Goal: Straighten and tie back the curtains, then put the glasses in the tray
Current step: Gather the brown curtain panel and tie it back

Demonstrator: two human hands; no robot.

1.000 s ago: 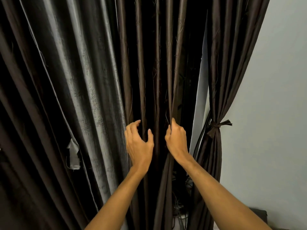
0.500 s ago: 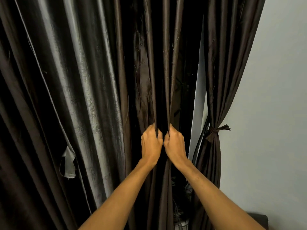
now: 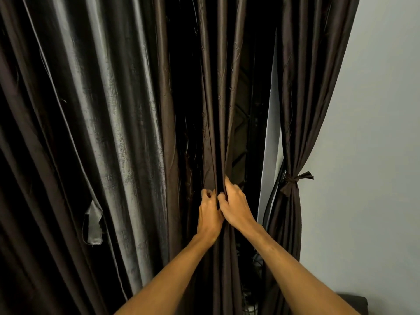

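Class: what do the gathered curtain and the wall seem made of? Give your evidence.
The curtain: woven fabric, probably satin-like synthetic or silk, dark brown; glossy streaks along soft folds. The wall: looks like painted plaster, matt pale grey, smooth.

Two hands (image 3: pixel 209 215) (image 3: pixel 237 209), one tied curtain (image 3: pixel 295 123), loose panels (image 3: pixel 217 105) uncountable.

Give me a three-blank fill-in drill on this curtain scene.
The number of hands gripping the middle curtain is ____: left hand, right hand.
A tie binds the right curtain, beside the grey ____.
The silvery curtain hangs to the ____ of both hands.
Missing: two; wall; left.
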